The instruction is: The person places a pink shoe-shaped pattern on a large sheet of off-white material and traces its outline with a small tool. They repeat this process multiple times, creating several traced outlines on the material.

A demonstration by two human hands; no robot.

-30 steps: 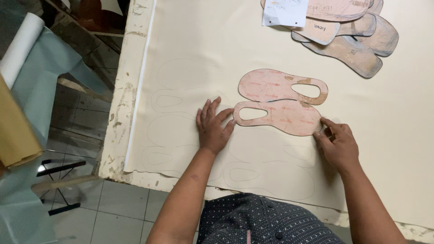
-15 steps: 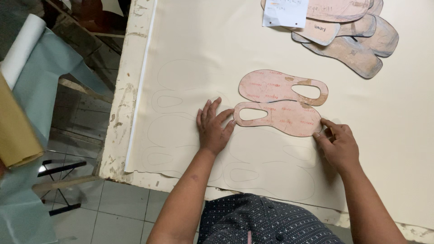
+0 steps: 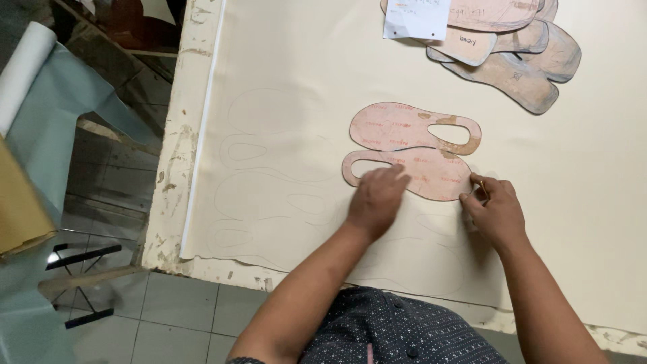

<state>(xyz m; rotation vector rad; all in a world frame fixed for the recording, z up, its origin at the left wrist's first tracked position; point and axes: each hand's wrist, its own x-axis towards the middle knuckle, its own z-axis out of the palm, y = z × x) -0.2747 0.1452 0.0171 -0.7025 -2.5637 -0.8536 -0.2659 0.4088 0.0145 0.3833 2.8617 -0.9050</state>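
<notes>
Two pink card templates shaped like soles, each with an oval cut-out, lie side by side on a cream sheet (image 3: 303, 61). My left hand (image 3: 376, 201) rests flat on the left part of the lower template (image 3: 435, 176), fingers over its cut-out. My right hand (image 3: 497, 212) is at that template's right end, pinching a thin pencil-like tool (image 3: 480, 188) against its edge. The upper template (image 3: 397, 126) touches the lower one and is untouched by either hand.
Faint traced outlines (image 3: 269, 168) cover the sheet's left part. A pile of similar templates (image 3: 519, 74) with a white paper slip (image 3: 418, 17) lies at the top right. The worn table edge (image 3: 172, 168) drops to a tiled floor, with rolled material (image 3: 23, 71) beyond.
My left hand has slid right from beside the lower template onto it. My right hand stays at the template's right end.
</notes>
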